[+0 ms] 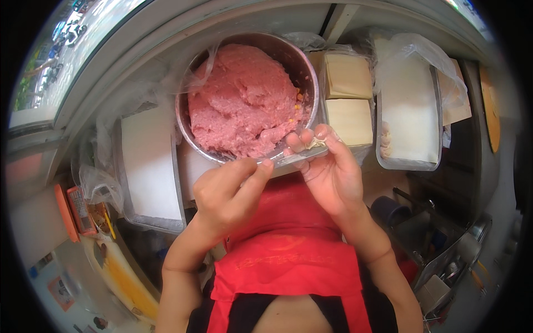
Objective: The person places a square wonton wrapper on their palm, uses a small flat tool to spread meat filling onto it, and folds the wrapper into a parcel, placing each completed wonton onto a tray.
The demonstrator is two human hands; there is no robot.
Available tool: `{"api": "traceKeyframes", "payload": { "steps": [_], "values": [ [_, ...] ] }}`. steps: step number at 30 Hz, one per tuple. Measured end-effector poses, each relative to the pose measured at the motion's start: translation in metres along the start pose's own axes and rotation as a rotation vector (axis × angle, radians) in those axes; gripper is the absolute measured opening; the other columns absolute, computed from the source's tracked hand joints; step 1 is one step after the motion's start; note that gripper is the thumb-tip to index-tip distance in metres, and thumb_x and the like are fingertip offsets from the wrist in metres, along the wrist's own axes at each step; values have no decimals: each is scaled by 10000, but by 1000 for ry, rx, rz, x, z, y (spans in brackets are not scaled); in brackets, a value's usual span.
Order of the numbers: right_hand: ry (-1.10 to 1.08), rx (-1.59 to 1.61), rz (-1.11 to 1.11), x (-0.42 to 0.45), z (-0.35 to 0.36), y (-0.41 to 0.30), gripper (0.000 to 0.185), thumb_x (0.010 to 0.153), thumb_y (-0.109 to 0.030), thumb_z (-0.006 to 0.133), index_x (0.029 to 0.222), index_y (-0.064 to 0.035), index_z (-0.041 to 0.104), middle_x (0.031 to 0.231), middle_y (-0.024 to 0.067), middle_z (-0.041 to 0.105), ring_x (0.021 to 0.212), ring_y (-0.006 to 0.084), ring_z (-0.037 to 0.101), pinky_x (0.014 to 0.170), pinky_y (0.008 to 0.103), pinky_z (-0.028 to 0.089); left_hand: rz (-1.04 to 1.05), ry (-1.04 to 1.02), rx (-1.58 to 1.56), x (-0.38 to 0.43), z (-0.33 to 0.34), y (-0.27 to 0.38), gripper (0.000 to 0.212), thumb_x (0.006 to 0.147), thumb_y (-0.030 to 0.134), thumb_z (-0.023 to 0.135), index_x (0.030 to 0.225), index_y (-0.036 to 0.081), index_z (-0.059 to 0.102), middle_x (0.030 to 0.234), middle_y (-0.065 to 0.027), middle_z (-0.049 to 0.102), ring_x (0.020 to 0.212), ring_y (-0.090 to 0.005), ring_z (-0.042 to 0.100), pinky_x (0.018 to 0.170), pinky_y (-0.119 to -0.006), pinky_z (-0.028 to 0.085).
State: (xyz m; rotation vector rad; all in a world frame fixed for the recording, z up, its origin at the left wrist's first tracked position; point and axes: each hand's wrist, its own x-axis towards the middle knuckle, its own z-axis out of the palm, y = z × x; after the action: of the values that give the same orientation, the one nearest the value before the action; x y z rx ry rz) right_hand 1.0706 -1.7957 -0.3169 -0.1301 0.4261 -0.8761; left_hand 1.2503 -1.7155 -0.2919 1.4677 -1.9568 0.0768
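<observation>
My left hand (229, 189) grips one end of a thin flat metal spatula (287, 159). Its blade reaches across to my right hand (335, 175), whose fingers hold a small gathered dough wrapper (318, 142), like a wonton. Whether filling sits inside it cannot be seen. Just beyond both hands stands a round metal bowl (313, 79) heaped with pink minced meat (245, 95). A few yellow bits show at the meat's right side. Two stacks of square dough wrappers, a far one (349, 77) and a near one (349, 121), lie right of the bowl in plastic.
On the right, a metal tray (412, 104) carries several pale wontons (386, 141) at its left edge, with a plastic bag (433, 52) over its far end. Another lined tray (152, 166) stands on the left. An orange calculator (81, 208) lies at far left.
</observation>
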Motion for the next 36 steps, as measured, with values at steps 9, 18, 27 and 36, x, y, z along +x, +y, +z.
{"api": "traceKeyframes", "payload": {
  "steps": [9, 18, 27, 36],
  "values": [
    [322, -1136, -822, 13, -71, -123, 392, 1020, -67, 517, 1381, -42, 368, 1305, 196, 588, 1185, 306, 634, 946, 372, 509, -243, -93, -49, 0, -31, -12, 188, 793, -98, 734, 939, 18, 713, 766, -94, 620, 590, -209, 598, 523, -297, 456],
    [343, -2021, -637, 23, -122, -170, 166, 950, -79, 639, 1075, 5, 708, 1035, 152, 699, 932, 279, 677, 828, 343, 534, -235, -537, 214, 11, -61, -26, 77, 825, 5, 698, 879, 61, 697, 791, -76, 636, 614, -295, 628, 521, -382, 463],
    [-172, -2213, -531, 15, -37, -87, 157, 817, -39, 753, 937, 2, 661, 952, 122, 623, 878, 282, 619, 776, 377, 497, -220, -570, 78, 12, -51, -38, 29, 834, 36, 691, 825, 55, 671, 711, -79, 565, 586, -297, 600, 506, -394, 449],
    [-145, -1972, -265, 19, -45, -95, 96, 876, -36, 694, 852, 38, 637, 898, 112, 584, 835, 245, 590, 752, 357, 475, -314, -473, -146, 0, -37, -42, 153, 822, -46, 705, 965, 9, 712, 775, -118, 636, 669, -292, 643, 581, -333, 493]
  ]
}}
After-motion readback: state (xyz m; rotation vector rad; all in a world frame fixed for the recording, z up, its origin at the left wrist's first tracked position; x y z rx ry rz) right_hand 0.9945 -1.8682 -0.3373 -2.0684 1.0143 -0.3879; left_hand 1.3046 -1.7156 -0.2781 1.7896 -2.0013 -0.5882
